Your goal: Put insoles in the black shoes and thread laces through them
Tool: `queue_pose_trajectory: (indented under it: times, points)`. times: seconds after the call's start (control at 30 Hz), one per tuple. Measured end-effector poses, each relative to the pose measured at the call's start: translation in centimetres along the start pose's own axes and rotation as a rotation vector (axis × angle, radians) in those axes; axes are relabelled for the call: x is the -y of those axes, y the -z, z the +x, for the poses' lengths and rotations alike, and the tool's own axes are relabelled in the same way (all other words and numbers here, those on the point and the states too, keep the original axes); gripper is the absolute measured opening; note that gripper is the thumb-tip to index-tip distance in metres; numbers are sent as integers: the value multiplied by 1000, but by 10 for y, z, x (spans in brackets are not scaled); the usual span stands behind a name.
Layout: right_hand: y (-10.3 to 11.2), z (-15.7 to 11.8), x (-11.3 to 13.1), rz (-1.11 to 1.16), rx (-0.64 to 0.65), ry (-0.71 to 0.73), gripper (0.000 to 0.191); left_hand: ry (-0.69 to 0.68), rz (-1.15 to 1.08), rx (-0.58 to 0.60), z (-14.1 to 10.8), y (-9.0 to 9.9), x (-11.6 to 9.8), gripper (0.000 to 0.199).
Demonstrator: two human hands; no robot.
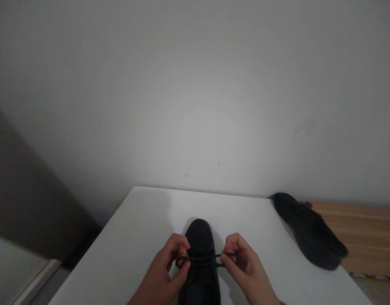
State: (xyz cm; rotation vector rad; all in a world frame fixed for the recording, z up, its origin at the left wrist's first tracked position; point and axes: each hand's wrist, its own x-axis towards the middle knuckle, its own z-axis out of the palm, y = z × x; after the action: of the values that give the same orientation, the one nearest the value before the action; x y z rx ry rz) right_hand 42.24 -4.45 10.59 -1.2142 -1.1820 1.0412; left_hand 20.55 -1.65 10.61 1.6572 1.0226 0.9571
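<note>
Head view: left hand and right hand fingers pinched shut on laces of black shoe, counter near edge; second shoe at far right corner.

Two black shoes, black laces, white table, light wood surface

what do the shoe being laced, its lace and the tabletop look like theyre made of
The black shoe looks like matte leather or a synthetic, since its toe shows a dull, smooth surface; the dim light leaves that open. The lace, pinched by the left hand and right hand, looks like thin round cord. The table seems smooth white laminate.
</note>
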Motion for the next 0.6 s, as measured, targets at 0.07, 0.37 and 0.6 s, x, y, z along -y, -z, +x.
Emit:
queue_pose_trajectory:
  times: [0.07, 0.37, 0.6]
  points:
    - [7, 2, 6, -42, 20, -17, 29, 2, 0, 13, 0, 3, 1, 18]
    - [29, 0, 7, -627, -38, 196, 29, -146, 519, -276, 4, 23, 4, 12]
    - [35, -4, 1, -732, -105, 165, 32, -78, 560, -375, 2, 31, 2, 22]
